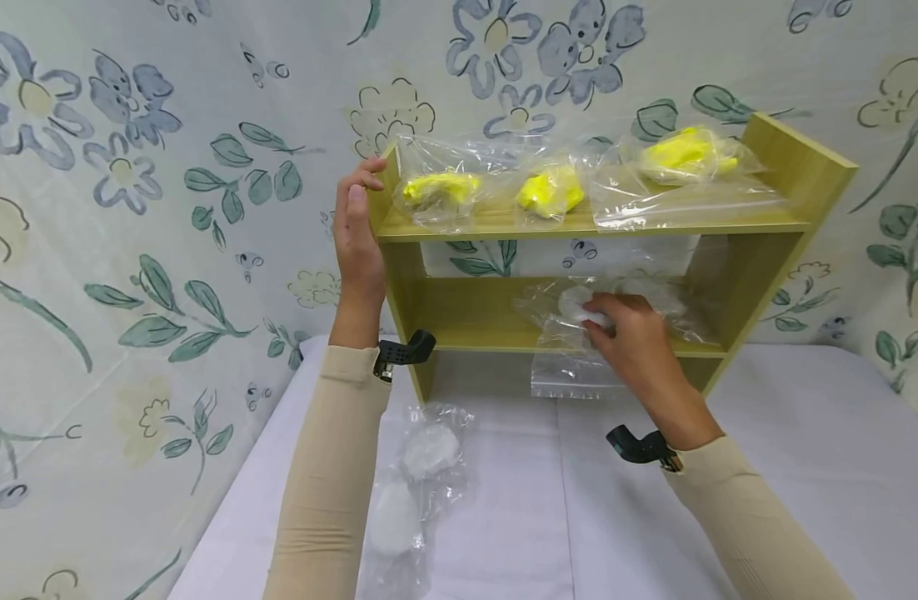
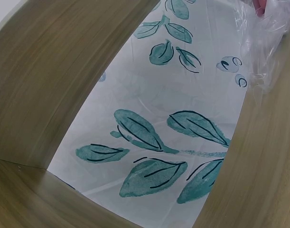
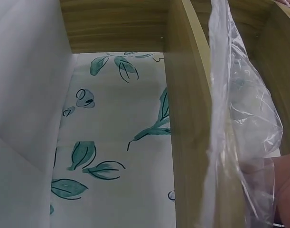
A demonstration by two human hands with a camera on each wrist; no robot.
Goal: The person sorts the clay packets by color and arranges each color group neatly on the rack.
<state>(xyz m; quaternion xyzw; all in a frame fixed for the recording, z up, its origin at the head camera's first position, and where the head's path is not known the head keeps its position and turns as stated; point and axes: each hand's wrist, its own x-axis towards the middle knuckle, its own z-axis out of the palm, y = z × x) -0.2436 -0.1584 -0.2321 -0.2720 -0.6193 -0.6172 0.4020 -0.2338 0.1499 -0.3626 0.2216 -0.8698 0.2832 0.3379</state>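
A light wooden two-tier shelf [image 1: 796, 167] stands on the table against the floral backdrop. My left hand [image 1: 360, 190] grips the top of its left side panel, fingers curled over the edge. My right hand [image 1: 597, 321] pinches a clear bag holding a white lump [image 1: 571, 302] on the lower shelf; the bag's open end hangs over the front edge. The top shelf carries three clear bags with yellow lumps [image 1: 438, 190] [image 1: 549, 192] [image 1: 684, 152]. In the right wrist view the bag's plastic [image 3: 244, 123] drapes beside a shelf board [image 3: 192, 142]. The left wrist view shows only shelf wood [image 2: 40, 85] and backdrop.
On the white table cover [image 1: 804, 467], clear bags with white lumps [image 1: 429, 454] [image 1: 395, 521] lie beside my left forearm. The floral cloth [image 1: 167, 250] hangs behind and to both sides. The left part of the lower shelf is bare.
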